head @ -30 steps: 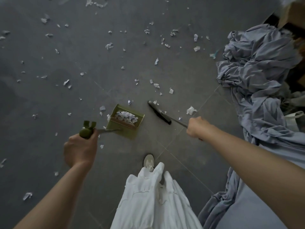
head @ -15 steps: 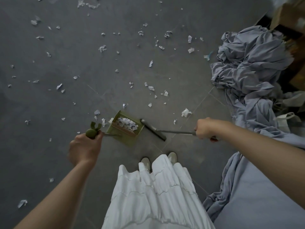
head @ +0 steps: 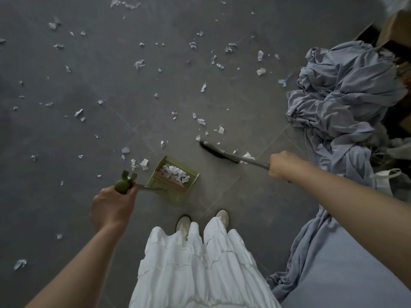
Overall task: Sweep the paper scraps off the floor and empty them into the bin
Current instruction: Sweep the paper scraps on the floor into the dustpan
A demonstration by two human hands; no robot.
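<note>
Dozens of torn white paper scraps (head: 139, 63) lie scattered over the dark grey tiled floor (head: 89, 74), thickest at the far left and centre. My left hand (head: 112, 206) is clenched round the rounded olive-green grip of the dustpan's long handle (head: 122, 185), which ends in a forked clip. The thin handle runs from my fist to the right, to the dustpan (head: 172, 180), a boxy translucent green plastic tray standing on the floor just ahead of my shoes (head: 183, 224); its open mouth points up and left, and a crumpled heap of scraps sits inside it. Right of it, apart from the pan, the broom head (head: 216, 151) rests on the floor, a narrow dark bristle strip whose long axis slants from upper left to lower right, in line with its slim metal shaft. My right hand (head: 281, 164) grips that shaft in a fist. Furthest right lies a rumpled pile of soft grey cloth (head: 338, 103).
</note>
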